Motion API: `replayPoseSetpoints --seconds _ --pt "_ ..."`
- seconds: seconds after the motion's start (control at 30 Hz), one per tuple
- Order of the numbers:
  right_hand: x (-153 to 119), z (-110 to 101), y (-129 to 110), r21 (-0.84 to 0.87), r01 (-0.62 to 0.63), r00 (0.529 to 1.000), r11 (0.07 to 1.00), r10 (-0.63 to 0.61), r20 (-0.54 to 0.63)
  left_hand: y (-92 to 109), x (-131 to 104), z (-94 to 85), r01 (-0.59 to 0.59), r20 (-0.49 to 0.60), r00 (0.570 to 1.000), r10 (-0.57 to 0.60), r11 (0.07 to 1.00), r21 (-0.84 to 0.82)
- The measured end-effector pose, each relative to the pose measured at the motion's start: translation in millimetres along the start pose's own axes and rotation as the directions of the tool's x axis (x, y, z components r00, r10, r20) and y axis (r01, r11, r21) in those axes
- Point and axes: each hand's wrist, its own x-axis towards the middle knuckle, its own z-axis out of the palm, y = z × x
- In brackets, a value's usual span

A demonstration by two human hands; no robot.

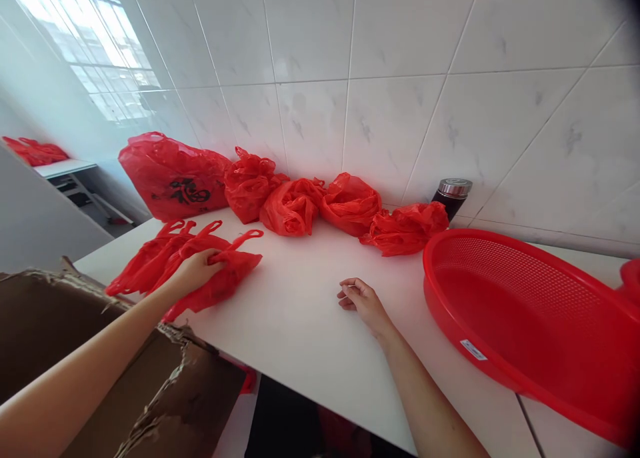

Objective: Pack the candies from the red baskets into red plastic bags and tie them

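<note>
At the left of the white table (300,298), my left hand (200,270) is closed on a red plastic bag (237,266) near the base of its handle. Its fingertips are partly hidden in the plastic. Several more flat red bags (145,265) lie overlapped just beside it, their handle loops pointing toward the wall. My right hand (364,305) is over the middle of the table, fingers loosely bent and apart, with nothing in it.
Along the tiled wall stand a large red bag with black lettering (175,171) and several bunched red bags (293,208). A dark flask (453,195) is behind them. A red plastic basket (500,311) occupies the right. A torn-edged cardboard box (200,385) sits at front left.
</note>
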Motion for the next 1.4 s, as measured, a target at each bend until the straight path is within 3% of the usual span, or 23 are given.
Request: replayPoseSetpoints --seconds 0.07,0.17,0.33,0.37,0.43,0.53,0.63,0.8,0.93,1.0,1.07,1.1,1.17,1.27,1.4 --pt "1 0 1 -0.003 0.0 1.0 1.0 0.0 0.002 10 -3 -3.0 0.073 0.014 0.997 -0.071 0.986 -0.149" --pt "2 -1 3 -0.006 0.003 1.0 1.0 -0.003 0.006 26 -15 -3.0 0.184 0.144 0.98 -0.14 0.914 -0.361" --pt "1 -1 3 -0.026 0.01 1.0 1.0 -0.009 0.016 46 -38 1.9 0.268 0.4 0.915 -0.052 0.821 -0.505" --pt "0 -1 2 -0.031 0.012 1.0 0.999 -0.012 0.018 48 -39 3.0 0.226 0.404 0.915 -0.005 0.835 -0.502" --pt "-1 1 1 -0.041 0.018 1.0 0.999 -0.017 0.023 50 -38 6.1 0.029 0.313 0.942 0.118 0.904 -0.427" --pt "-3 3 0 -0.051 0.025 0.999 0.998 -0.023 0.029 48 -26 14.8 -0.284 0.166 0.938 0.305 0.949 -0.139" --pt "-4 4 -1 -0.053 0.03 0.999 0.998 -0.028 0.023 45 -9 27.6 -0.322 0.216 0.923 0.319 0.946 -0.022" --pt "-5 4 -3 -0.03 0.045 0.999 0.999 -0.044 0.013 50 5 43.3 -0.233 0.312 0.913 0.263 0.964 -0.13" --pt "-10 15 -4 0.019 0.007 0.999 1.0 -0.007 0.046 74 -14 48.6 -0.173 0.322 0.9 0.295 0.918 -0.357" --pt "-15 24 -4 0.101 -0.067 0.992 0.993 0.056 0.115 92 -30 53.7 -0.049 0.362 0.876 0.318 0.807 -0.588" --pt "-19 32 -5 0.23 -0.167 0.965 0.959 0.111 0.238 110 -48 62.2 0.125 0.414 0.844 0.341 0.626 -0.77" --pt "-21 36 -6 0.3 -0.21 0.947 0.931 0.118 0.298 119 -57 67.4 0.2 0.443 0.825 0.352 0.55 -0.811" --pt "-23 39 -8 0.423 -0.235 0.932 0.875 0.079 0.354 134 -71 79.1 0.287 0.494 0.781 0.383 0.483 -0.828" --pt "-21 36 -11 0.546 -0.135 0.972 0.827 0.004 0.235 150 -84 96.0 0.352 0.537 0.736 0.414 0.443 -0.824" --pt "-14 24 -14 0.615 -0.004 1.0 0.788 0.008 -0.004 163 -84 110.9 0.412 0.55 0.773 0.317 0.409 -0.814"
